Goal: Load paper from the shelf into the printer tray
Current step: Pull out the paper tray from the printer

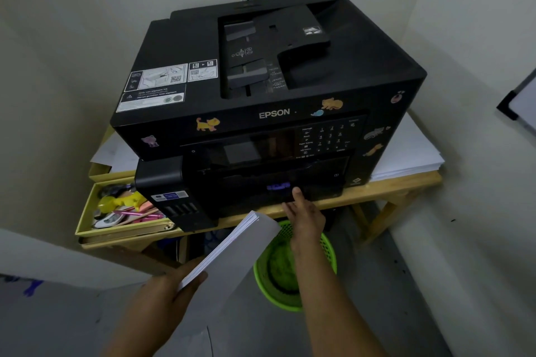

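A black Epson printer [269,90] with animal stickers stands on a low wooden table [406,187]. My left hand [171,284] grips a stack of white paper [232,252] by its near corner, held tilted in front of the table. My right hand [304,217] reaches to the printer's lower front, with the thumb on the front of the paper tray [278,194] and the fingers tucked under its edge. The tray looks closed.
A green plastic basket [293,269] sits on the floor under my right arm. A yellow box [87,211] of pens and small items lies left of the printer. Loose white sheets [412,153] lie under the printer's right side. Walls close in on both sides.
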Demonstrator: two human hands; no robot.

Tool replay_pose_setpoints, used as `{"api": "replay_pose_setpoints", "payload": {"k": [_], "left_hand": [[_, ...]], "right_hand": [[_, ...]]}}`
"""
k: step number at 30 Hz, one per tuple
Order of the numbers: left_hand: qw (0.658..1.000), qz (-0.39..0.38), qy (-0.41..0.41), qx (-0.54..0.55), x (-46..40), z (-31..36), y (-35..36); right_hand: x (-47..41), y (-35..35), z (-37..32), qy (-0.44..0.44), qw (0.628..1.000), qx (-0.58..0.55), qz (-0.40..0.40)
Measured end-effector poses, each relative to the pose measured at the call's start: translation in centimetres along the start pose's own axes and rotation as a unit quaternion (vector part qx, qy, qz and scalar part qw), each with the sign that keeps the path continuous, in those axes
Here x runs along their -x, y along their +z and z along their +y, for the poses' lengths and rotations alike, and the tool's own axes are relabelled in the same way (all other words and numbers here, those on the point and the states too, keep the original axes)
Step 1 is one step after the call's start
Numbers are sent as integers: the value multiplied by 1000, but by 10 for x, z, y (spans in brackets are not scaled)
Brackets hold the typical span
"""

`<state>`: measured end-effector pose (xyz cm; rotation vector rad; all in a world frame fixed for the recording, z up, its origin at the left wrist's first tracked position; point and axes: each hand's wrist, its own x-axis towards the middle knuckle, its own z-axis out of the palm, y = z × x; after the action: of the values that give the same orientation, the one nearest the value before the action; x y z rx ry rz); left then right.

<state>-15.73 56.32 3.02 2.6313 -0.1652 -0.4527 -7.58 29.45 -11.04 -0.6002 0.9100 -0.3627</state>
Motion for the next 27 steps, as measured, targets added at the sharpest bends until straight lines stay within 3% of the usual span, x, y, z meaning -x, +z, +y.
{"api": "replay_pose_setpoints", "payload": {"k": [15, 18, 20, 23, 27], "left_hand": [[993, -49, 75, -73, -23, 7, 2], [986, -57, 108, -109, -37, 11, 4], [977, -50, 142, -153, -49, 9, 6], [963, -52, 176, -196, -73, 6, 13], [954, -57, 202, -216, -95, 11, 25]], "right_hand": [[30, -38, -10, 27, 998, 50, -23], [28, -49, -17, 8, 989, 142, -39], [26, -54, -23, -68, 953, 293, -35], [28, -65, -41, -246, 825, 507, -22], [22, -76, -67, -464, 670, 569, -108]]}}
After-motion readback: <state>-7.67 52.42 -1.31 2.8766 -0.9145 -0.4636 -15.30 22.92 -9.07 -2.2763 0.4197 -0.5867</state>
